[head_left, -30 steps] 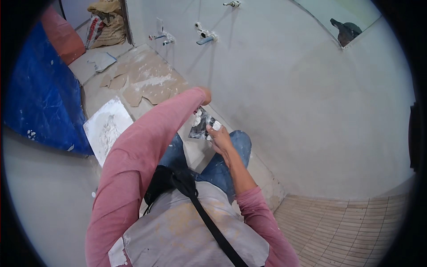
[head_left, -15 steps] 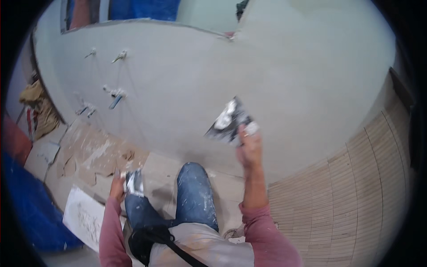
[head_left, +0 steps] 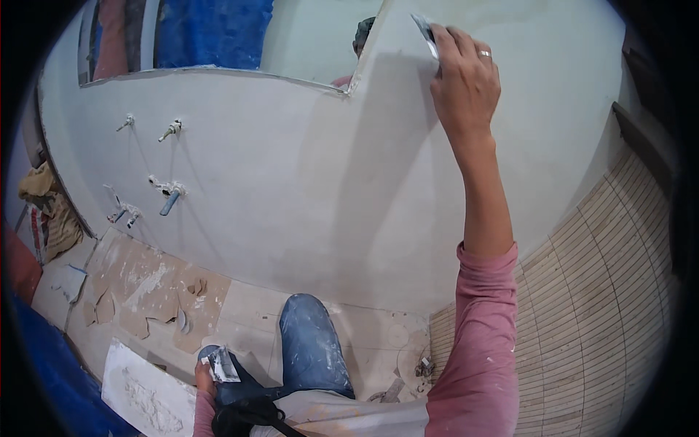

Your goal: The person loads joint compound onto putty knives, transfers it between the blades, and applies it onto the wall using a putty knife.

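Observation:
My right hand (head_left: 467, 84) is raised high with the arm stretched out, its fingers closed round a metal putty knife (head_left: 424, 35). The blade is seen nearly edge-on at the pale plastered wall (head_left: 291, 167), right of the framed pane. Whether its whole edge touches the wall is hard to tell. Low down by my left knee, my left hand (head_left: 204, 376) grips a second, smaller putty knife (head_left: 224, 364), whose blade has white smears.
Pipe stubs (head_left: 171, 131) stick out of the wall at left. Stained cardboard (head_left: 138, 269) and a white board with dried compound (head_left: 149, 393) lie on the floor, near a blue sheet (head_left: 51, 371). Narrow tiles (head_left: 568, 313) cover the right side. A head shows in the pane (head_left: 364, 33).
My right hand has swung up and right with its putty knife, from mid-wall to high on the wall; the blade has turned from face-on to edge-on. My left hand sits lower in view.

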Motion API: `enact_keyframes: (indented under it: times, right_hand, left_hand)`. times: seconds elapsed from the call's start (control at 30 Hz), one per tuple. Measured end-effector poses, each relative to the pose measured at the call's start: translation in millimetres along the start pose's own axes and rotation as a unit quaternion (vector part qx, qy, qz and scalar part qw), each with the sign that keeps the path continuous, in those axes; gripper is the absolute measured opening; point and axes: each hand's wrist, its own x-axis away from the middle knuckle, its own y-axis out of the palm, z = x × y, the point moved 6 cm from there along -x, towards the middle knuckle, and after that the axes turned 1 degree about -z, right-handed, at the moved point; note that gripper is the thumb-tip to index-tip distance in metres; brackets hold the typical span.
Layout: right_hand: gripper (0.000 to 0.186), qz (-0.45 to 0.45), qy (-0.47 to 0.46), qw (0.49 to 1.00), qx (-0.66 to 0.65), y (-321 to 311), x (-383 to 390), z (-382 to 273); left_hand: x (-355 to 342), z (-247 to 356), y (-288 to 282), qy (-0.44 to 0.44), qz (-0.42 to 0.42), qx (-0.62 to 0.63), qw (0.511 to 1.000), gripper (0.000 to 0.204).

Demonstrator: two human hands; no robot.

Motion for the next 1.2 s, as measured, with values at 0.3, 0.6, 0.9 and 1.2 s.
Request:
enact_keyframes:
  times: [0.3, 0.6, 0.9, 1.2]
  right_hand:
    - [0.036, 0.017, -0.022, 0.998, 0.055, 38.8, 13.7, -10.5]
    - [0.044, -0.083, -0.071, 0.994, 0.02, 42.4, 166.7, -79.8]
    - [0.037, -0.169, -0.045, 0.983, -0.057, -1.0, 119.6, -53.7]
    - [0.054, -0.014, -0.012, 0.996, 0.084, 25.2, -30.1, 10.6]
  left_hand:
    - [1.0, -17.2, 14.6, 0.051, 0.009, 0.034, 0.998, 0.034]
    - [5.2, -16.5, 27.2, 0.094, 0.017, -0.005, 0.995, 0.036]
    - [-8.9, -40.9, 18.9, 0.104, 0.026, -0.043, 0.993, 0.04]
    - [-19.4, -52.1, 2.7, 0.081, 0.062, -0.109, 0.989, 0.052]
